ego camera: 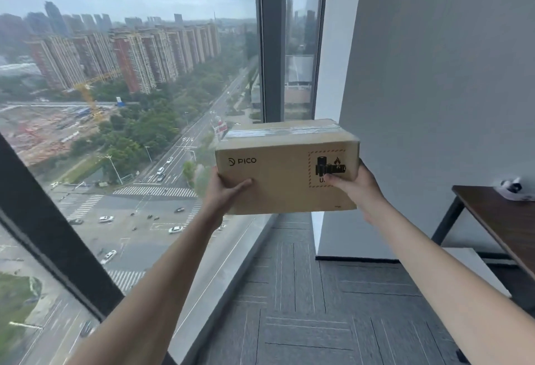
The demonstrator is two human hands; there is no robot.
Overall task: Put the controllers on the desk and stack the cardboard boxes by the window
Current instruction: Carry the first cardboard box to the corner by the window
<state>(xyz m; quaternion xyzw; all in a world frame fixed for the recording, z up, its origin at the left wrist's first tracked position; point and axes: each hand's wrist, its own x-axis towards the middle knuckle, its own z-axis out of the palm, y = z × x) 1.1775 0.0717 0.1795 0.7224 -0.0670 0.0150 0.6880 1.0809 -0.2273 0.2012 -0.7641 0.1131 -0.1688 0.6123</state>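
Observation:
A brown cardboard box [285, 170] printed with "PICO" and a battery warning label hangs in the air in front of me, its top sealed with clear tape. My left hand [224, 192] grips its lower left corner and my right hand [357, 186] grips its right side, thumb over the label. The box is above the grey carpet, close to the floor-to-ceiling window [130, 133]. A white controller [514, 189] lies on the dark wooden desk [498, 219] at the right edge.
A dark window mullion [270, 46] and a white and grey wall column [419, 104] stand behind the box. Grey carpet tiles [304, 292] run along the glass. The desk's black metal leg [447, 215] stands to the right.

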